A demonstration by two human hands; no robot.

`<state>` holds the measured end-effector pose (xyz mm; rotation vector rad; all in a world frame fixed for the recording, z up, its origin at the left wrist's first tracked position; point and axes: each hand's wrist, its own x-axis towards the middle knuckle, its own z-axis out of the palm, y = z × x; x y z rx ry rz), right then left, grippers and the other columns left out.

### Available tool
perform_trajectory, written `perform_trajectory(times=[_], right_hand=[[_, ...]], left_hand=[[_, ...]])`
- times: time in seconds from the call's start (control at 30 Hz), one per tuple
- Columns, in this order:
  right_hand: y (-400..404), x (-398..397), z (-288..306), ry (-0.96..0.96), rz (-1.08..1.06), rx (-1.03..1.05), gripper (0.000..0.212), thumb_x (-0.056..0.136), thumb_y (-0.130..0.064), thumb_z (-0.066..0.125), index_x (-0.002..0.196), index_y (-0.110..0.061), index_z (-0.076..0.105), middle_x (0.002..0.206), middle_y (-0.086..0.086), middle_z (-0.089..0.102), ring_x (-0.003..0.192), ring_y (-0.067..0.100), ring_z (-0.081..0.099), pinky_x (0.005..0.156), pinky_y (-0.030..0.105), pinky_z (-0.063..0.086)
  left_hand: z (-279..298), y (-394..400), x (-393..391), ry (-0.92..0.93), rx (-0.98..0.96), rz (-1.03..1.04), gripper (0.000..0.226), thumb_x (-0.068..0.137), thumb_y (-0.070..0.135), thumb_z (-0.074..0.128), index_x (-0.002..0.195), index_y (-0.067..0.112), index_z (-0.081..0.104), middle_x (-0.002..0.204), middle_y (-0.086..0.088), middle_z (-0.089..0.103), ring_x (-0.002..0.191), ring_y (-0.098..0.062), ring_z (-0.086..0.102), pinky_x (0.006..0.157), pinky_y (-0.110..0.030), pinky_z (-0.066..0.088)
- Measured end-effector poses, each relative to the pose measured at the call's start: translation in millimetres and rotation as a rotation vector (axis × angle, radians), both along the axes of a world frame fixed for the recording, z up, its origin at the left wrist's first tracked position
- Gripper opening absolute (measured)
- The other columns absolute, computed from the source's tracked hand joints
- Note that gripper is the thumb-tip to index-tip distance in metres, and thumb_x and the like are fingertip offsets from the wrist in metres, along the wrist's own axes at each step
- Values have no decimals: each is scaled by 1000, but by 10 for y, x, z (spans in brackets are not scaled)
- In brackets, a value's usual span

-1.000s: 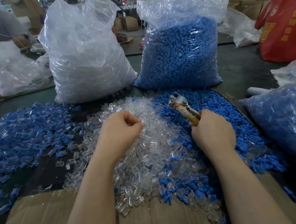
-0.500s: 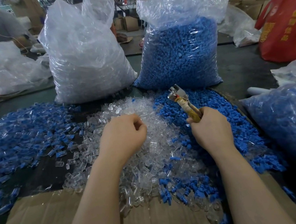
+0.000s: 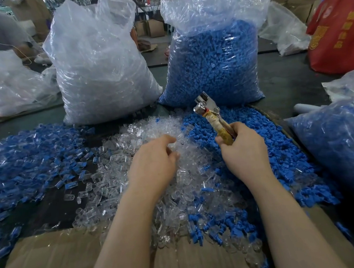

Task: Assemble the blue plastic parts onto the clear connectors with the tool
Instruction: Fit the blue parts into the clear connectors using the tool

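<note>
While the right hand (image 3: pixel 244 150) grips the tool (image 3: pixel 212 119) by its taped handles, metal head tilted up and away, the left hand (image 3: pixel 152 160) rests knuckles-up on the clear connectors (image 3: pixel 141 135), fingers curled down into them; whether it has one pinched cannot be told. The blue parts (image 3: pixel 283 155) lie heaped under and right of the right hand. Finished pieces (image 3: pixel 21 161) spread left of the left hand. Beyond both hands stand a clear bag (image 3: pixel 99 72) and a blue bag (image 3: pixel 214 64).
</note>
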<state>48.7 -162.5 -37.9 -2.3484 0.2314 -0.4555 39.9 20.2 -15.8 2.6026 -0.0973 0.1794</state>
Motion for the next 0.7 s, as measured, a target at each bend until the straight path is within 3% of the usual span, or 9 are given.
perform_trajectory(times=[0.1,0.23,0.5,0.7], right_hand=[[17,-11,2,-18,24,37,16,91,-34,63,94,-32,48,81,-11,53,78,19,52,68,34,40],[48,-35,20,-28,55,101,11,92,-35,62,96,-31,52,79,-16,54,74,13,54,67,33,40],[111,-64,71,-64,118,228,8,92,-33,63,90,-28,57,73,-12,57,63,7,51,56,28,36],[131,-79,91,-102,156,361,12,91,-29,66,82,-24,58,62,-12,52,51,3,45,54,26,36]], left_hand=[[-15,15,-1,-28,-48,40,19,93,27,66,112,26,65,98,9,68,82,-5,62,71,-19,46],[-23,31,-5,-50,-59,71,4,91,26,69,89,25,66,85,13,66,74,2,58,57,-12,36],[-10,9,1,-72,-69,124,8,95,28,64,88,25,61,71,14,59,60,3,54,44,-11,30],[57,-11,-8,-80,-353,111,14,91,16,61,83,24,52,84,7,64,64,-10,60,50,-21,46]])
